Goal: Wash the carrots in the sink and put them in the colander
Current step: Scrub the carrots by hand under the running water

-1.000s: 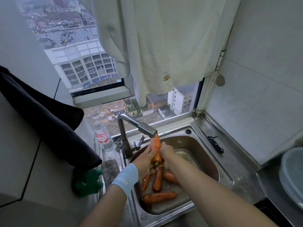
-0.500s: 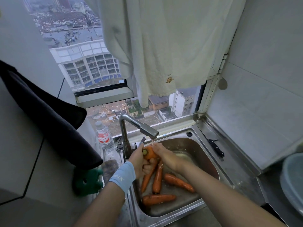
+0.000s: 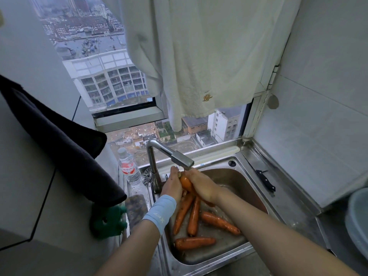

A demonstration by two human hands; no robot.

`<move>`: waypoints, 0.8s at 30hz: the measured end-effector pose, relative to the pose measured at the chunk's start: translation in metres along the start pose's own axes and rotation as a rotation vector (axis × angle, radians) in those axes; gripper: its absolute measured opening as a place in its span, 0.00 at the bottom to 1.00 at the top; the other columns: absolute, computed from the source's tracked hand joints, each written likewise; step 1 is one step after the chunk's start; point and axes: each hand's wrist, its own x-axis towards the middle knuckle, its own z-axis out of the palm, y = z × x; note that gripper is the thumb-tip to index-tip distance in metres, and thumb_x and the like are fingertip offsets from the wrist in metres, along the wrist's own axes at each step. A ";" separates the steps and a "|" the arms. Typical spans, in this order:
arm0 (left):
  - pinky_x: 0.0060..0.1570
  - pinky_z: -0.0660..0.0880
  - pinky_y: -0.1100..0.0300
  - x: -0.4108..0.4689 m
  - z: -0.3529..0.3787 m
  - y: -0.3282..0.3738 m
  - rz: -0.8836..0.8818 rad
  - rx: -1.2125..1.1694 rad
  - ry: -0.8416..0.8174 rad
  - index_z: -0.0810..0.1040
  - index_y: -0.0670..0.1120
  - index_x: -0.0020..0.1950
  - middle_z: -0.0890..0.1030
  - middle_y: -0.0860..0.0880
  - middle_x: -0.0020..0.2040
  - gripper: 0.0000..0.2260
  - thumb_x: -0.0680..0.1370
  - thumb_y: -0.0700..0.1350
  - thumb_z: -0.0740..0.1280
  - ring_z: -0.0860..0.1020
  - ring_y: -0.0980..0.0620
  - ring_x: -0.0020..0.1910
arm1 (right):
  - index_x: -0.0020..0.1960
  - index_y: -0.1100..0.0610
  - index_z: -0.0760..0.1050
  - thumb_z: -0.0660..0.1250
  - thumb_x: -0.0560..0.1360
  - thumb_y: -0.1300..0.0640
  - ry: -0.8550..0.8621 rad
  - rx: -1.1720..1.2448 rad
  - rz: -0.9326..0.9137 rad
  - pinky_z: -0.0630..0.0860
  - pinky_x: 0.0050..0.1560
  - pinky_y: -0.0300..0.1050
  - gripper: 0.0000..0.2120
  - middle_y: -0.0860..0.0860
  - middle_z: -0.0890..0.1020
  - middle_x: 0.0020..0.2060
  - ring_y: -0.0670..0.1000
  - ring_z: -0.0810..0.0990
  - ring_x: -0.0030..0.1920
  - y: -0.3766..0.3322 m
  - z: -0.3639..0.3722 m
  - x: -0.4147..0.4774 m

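Got my left hand (image 3: 172,185) and right hand (image 3: 203,186) both with the grip curled round one carrot (image 3: 186,182) just under the faucet spout (image 3: 182,160) mid-frame, stem end up-left, long axis slanting down-right, four more carrots (image 3: 194,215) lying below it in the sink (image 3: 242,183), roomier toward its right rim.

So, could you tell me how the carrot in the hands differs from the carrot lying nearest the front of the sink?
The held carrot is gripped between the left hand and right hand under the faucet; the front carrot lies untouched on the sink floor. The held carrot tilts upward, largely hidden; the front carrot lies flat, crosswise, fully visible. Both are orange.
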 end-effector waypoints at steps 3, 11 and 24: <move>0.51 0.74 0.53 -0.002 -0.002 0.007 0.167 0.196 0.011 0.71 0.52 0.66 0.80 0.45 0.51 0.20 0.84 0.60 0.47 0.79 0.43 0.49 | 0.67 0.44 0.76 0.51 0.86 0.45 0.063 -0.086 -0.016 0.68 0.72 0.49 0.18 0.49 0.80 0.65 0.50 0.76 0.66 -0.006 -0.002 -0.004; 0.50 0.77 0.53 0.011 -0.004 0.027 -0.214 -0.511 0.013 0.78 0.45 0.53 0.82 0.43 0.45 0.11 0.82 0.50 0.61 0.80 0.46 0.44 | 0.68 0.49 0.70 0.63 0.70 0.32 -0.142 -0.020 0.061 0.73 0.69 0.55 0.32 0.53 0.81 0.61 0.52 0.80 0.62 -0.010 -0.005 0.005; 0.58 0.79 0.44 0.016 -0.013 0.025 -0.021 -0.169 0.032 0.81 0.54 0.48 0.84 0.44 0.47 0.06 0.80 0.52 0.65 0.82 0.42 0.49 | 0.57 0.48 0.79 0.60 0.80 0.34 -0.271 -0.137 0.023 0.81 0.49 0.53 0.20 0.50 0.86 0.43 0.44 0.85 0.41 -0.010 -0.028 0.008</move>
